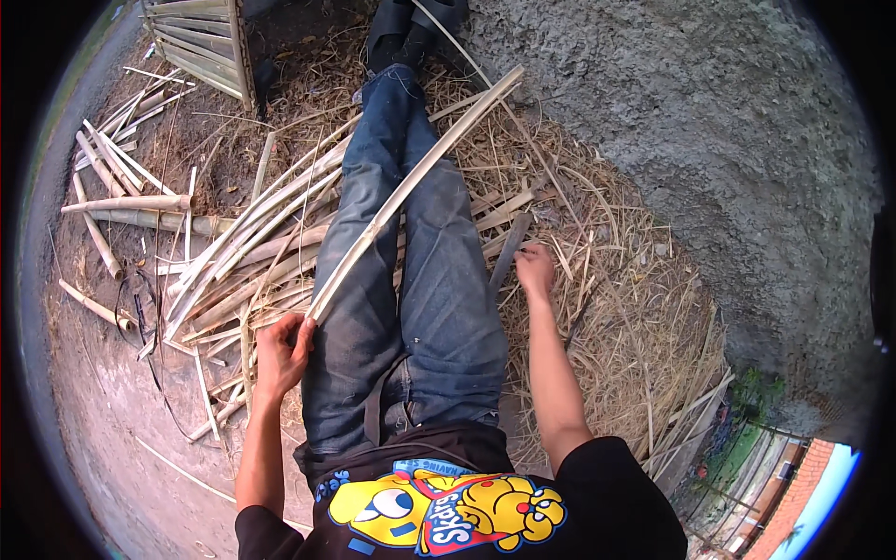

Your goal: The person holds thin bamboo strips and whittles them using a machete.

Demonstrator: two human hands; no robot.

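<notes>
My left hand is closed round the lower end of a long split bamboo strip, which slants up and to the right across my outstretched legs. Beside my right thigh, my right hand has its fingers curled. What they hold, if anything, I cannot make out. Just left of that hand, a dark, flat, blade-like piece lies tilted by my leg. More split bamboo strips are heaped left of my legs, partly running under them.
Fine bamboo shavings cover the ground on the right, against a rough grey wall. At the far left lie bamboo pieces and a dark cord. A slatted bamboo panel stands at the back left.
</notes>
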